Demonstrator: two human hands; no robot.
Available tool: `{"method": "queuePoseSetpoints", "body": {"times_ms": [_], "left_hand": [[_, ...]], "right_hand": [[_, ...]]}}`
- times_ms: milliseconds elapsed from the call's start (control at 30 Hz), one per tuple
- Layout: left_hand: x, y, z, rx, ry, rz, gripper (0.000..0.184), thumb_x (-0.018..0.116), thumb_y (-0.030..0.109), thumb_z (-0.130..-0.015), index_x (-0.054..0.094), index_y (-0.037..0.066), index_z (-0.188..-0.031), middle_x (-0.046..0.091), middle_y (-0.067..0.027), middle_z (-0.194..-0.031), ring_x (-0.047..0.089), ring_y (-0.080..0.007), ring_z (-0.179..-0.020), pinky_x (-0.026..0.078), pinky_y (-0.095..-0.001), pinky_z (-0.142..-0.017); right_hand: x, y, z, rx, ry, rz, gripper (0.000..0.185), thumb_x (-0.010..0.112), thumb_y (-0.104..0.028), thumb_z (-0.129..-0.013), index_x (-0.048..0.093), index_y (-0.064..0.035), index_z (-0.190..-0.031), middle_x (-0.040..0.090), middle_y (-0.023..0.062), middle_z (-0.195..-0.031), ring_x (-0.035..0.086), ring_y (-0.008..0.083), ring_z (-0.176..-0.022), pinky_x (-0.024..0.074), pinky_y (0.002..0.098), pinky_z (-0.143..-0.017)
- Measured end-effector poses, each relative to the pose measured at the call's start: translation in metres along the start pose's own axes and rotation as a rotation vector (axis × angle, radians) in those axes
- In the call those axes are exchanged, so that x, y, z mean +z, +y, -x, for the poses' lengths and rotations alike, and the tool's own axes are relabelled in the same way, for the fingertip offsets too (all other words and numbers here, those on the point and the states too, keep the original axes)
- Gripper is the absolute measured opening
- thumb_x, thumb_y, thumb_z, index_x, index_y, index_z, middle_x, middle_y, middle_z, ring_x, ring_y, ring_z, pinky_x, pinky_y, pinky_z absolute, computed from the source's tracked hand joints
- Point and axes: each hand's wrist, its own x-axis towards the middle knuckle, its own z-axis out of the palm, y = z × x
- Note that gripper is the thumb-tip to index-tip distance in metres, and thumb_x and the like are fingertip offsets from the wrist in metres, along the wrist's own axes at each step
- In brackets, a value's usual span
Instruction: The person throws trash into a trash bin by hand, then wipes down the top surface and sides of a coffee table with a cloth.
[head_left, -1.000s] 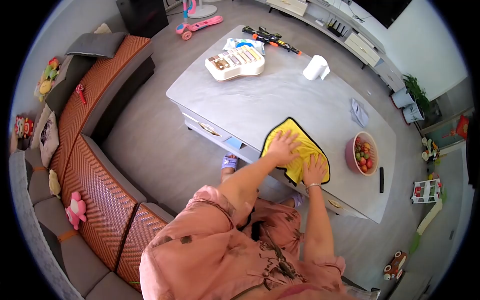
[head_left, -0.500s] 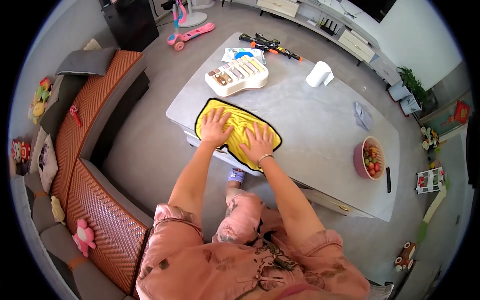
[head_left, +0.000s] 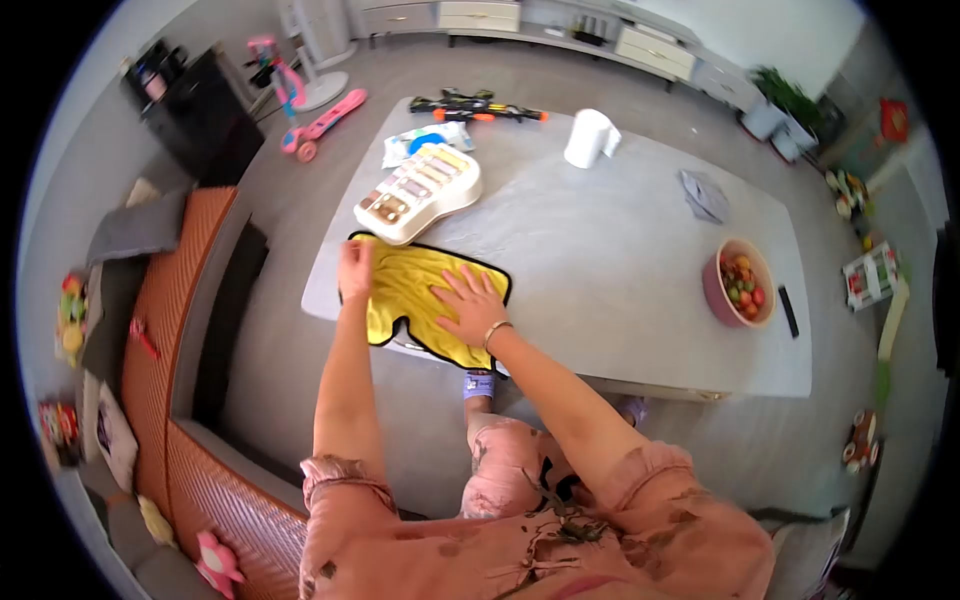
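Right hand (head_left: 468, 308) splayed flat on yellow cloth (head_left: 407, 280), left hand (head_left: 356, 268) curled at its edge, grip unclear

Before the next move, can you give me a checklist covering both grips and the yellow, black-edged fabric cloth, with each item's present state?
1. Right grip flat on the yellow, black-edged fabric cloth: ok.
2. Left grip closed on the cloth's left side: cannot tell; the fingertips are unclear.
3. Cloth wholly on the grey rectangular table: not ok; its near edge hangs over.
4. Cloth apart from the white piano-shaped toy: cannot tell; they lie very close.
5. Round pink fruit basket clear of both grips: ok.
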Motion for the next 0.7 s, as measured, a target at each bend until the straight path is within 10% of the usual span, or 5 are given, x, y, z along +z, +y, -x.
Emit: {"method": "queuePoseSetpoints", "body": {"times_ms": [100, 200, 233, 600, 700], "left_hand": [[0.018, 0.01, -0.04, -0.044, 0.267, 0.292, 0.062, 0.068, 0.041, -0.085, 0.049, -0.002, -0.125, 0.065, -0.0169, -0.102, 0.063, -0.0248, -0.088, 0.051, -0.0342, -0.073], [0.033, 0.044, -0.059, -0.435, 0.082, 0.593, 0.076, 0.073, 0.048, -0.079, 0.04, 0.002, -0.131, 0.058, -0.0151, -0.118, 0.062, -0.0294, -0.093, 0.055, -0.0403, -0.064], [0.03, 0.05, -0.061, -0.372, -0.177, 0.713, 0.07, 0.075, 0.042, -0.078, 0.042, 0.005, -0.128, 0.059, -0.0135, -0.114, 0.063, -0.0278, -0.095, 0.055, -0.0396, -0.063], [0.121, 0.122, -0.013, -0.232, -0.335, 0.794, 0.041, 0.076, 0.016, -0.079, 0.052, 0.002, -0.11, 0.064, -0.0101, -0.09, 0.065, -0.0177, -0.077, 0.056, -0.0333, -0.063], [0.183, 0.147, 0.01, -0.172, -0.357, 0.802, 0.063, 0.082, 0.017, -0.072, 0.044, -0.001, -0.119, 0.061, -0.0145, -0.106, 0.064, -0.0197, -0.088, 0.055, -0.0325, -0.072]], "right_hand": [[-0.013, -0.003, 0.004, 0.02, -0.043, 0.012, 0.06, 0.049, -0.052, -0.089, 0.041, -0.0254, -0.142, 0.03, 0.0039, -0.153, 0.016, 0.0294, -0.144, 0.011, 0.0507, -0.116], [-0.01, -0.003, 0.004, -0.011, -0.047, 0.007, 0.059, 0.047, -0.051, -0.09, 0.042, -0.0239, -0.142, 0.029, 0.0027, -0.153, 0.016, 0.0295, -0.144, 0.0107, 0.0493, -0.116], [-0.013, -0.003, 0.003, -0.001, -0.049, 0.013, 0.059, 0.047, -0.051, -0.09, 0.042, -0.0239, -0.142, 0.029, 0.0027, -0.153, 0.016, 0.0295, -0.144, 0.0107, 0.0493, -0.116], [-0.018, -0.006, 0.005, -0.001, -0.093, 0.051, 0.056, 0.046, -0.049, -0.091, 0.044, -0.0216, -0.14, 0.03, 0.0035, -0.153, 0.017, 0.0303, -0.144, 0.0116, 0.0503, -0.116], [0.009, 0.005, -0.002, -0.027, -0.142, 0.115, 0.053, 0.047, -0.047, -0.091, 0.05, -0.0191, -0.135, 0.031, 0.0045, -0.152, 0.017, 0.031, -0.143, 0.0114, 0.0516, -0.116]]}}
